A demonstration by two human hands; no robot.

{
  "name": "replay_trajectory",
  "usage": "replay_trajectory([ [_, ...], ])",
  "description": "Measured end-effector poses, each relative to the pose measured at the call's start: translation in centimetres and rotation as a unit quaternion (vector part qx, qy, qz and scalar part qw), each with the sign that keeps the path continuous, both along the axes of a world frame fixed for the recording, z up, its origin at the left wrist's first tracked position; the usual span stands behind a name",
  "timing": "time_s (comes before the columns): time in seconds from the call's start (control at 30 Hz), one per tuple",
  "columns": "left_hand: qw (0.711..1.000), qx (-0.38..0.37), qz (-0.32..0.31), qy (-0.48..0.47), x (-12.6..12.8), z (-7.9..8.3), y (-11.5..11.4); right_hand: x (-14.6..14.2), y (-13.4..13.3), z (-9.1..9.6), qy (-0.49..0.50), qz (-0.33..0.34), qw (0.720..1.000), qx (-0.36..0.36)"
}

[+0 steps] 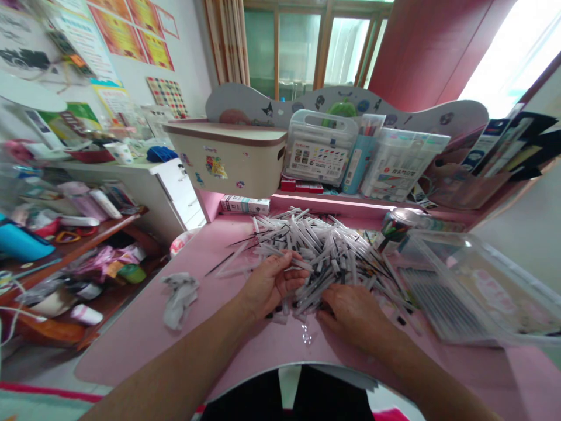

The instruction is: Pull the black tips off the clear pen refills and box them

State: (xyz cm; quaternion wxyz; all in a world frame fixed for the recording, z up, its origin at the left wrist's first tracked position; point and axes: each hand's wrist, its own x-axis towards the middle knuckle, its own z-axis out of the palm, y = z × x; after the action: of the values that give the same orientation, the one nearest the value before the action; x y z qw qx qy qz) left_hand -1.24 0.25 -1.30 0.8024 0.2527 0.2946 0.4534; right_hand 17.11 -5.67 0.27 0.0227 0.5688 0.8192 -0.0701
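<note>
A big loose heap of slim clear plastic pen tubes (315, 240), some with black ends, covers the middle of the pink desk. My left hand (278, 280) is at the heap's near left side, its fingers curled around a clear tube. At the near right side, my right hand (353, 313) reaches into the tubes with bent fingers; its fingertips are partly hidden, and what they hold cannot be made out. Small clear bits (306, 335) lie on the desk between my wrists. Several thin dark rods (220, 264) stick out at the left.
A crumpled grey-white tissue (179, 299) lies left on the pink desk (131, 333). At right, an open clear plastic box (464, 292) holds a row of grey sticks. A drink can (398, 225) stands behind it. A beige lidded bin (236, 161) and marker cases (322, 146) occupy the back shelf.
</note>
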Motion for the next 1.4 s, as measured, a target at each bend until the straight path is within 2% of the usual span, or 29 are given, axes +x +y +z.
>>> replay_trajectory([
  [0.17,1.000,0.007,0.001,0.003,0.0,-0.1,0.0,0.2,0.1,-1.2,0.045,0.001,0.999,0.013],
  [0.23,1.000,0.010,-0.002,0.005,-0.1,0.0,-0.1,0.5,0.1,-1.3,0.103,-0.009,0.994,0.026],
  [0.3,1.000,0.017,-0.004,0.004,0.0,0.0,-0.1,0.8,0.3,-1.2,0.201,-0.030,0.979,0.025],
  [0.37,1.000,0.027,-0.006,0.002,0.0,0.0,-0.3,1.0,0.5,-0.9,0.340,-0.064,0.938,-0.002],
  [0.47,0.999,0.040,-0.008,0.003,0.2,-0.2,-0.5,1.1,0.8,-0.5,0.553,-0.128,0.822,-0.052],
  [0.53,0.999,0.045,-0.012,0.002,0.3,-0.3,-0.6,1.0,1.0,-0.4,0.639,-0.163,0.748,-0.071],
  [0.57,0.999,0.045,-0.015,0.002,0.4,-0.3,-0.7,0.9,1.0,-0.3,0.663,-0.174,0.724,-0.078],
  [0.63,0.999,0.044,-0.023,0.002,0.5,-0.3,-0.7,0.8,1.0,-0.2,0.686,-0.180,0.700,-0.086],
  [1.2,0.999,0.040,-0.027,0.019,0.8,-0.3,-0.7,0.6,1.0,-0.5,0.694,-0.160,0.697,-0.086],
  [1.4,0.999,0.042,-0.024,0.012,0.8,-0.3,-0.8,0.7,1.1,-0.9,0.688,-0.152,0.706,-0.078],
])
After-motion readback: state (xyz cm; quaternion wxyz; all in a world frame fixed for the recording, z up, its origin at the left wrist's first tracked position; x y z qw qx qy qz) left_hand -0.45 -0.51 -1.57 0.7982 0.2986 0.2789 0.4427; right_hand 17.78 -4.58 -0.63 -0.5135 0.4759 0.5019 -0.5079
